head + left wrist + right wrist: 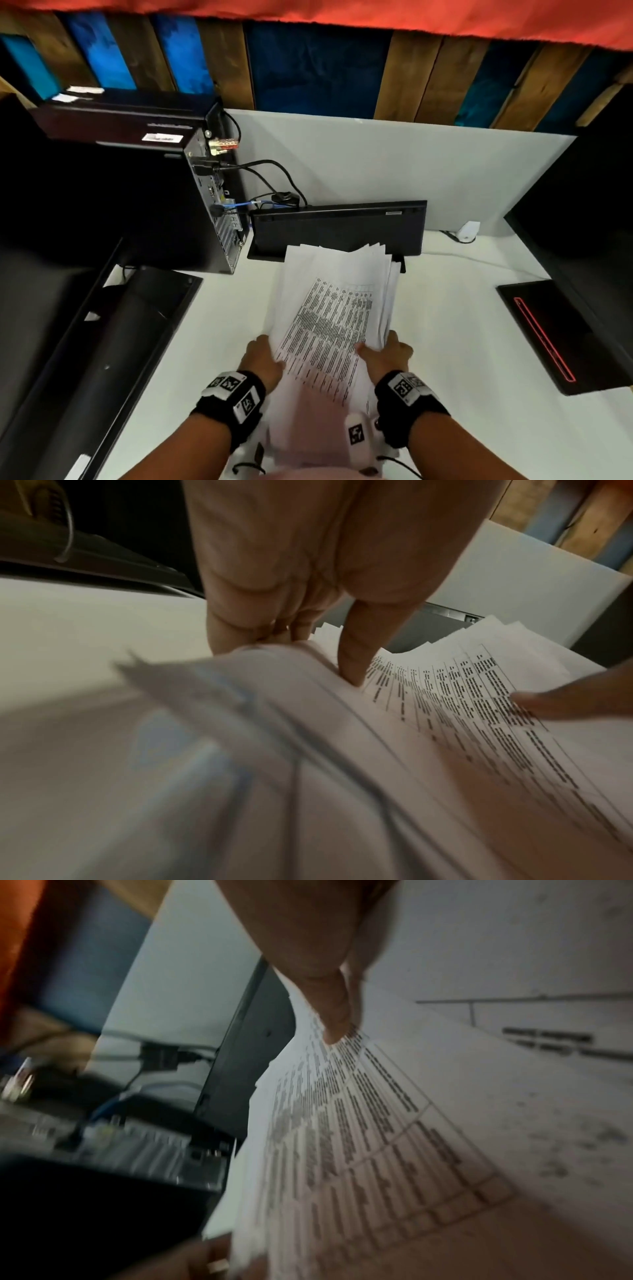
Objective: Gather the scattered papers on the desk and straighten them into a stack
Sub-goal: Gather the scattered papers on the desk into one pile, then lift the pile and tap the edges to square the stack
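Dim, motion-blurred, edge-warped wrist views

Both bare forearms wear a black wrist strap (236, 401) carrying white blocks printed with black square-patterned marker tags (407, 389), with thin black cords trailing beneath, above a pink garment.

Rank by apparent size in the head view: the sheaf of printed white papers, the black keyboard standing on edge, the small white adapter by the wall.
1. Sheaf of printed white papers, though nearest the camera.
2. Black keyboard standing on edge.
3. Small white adapter.
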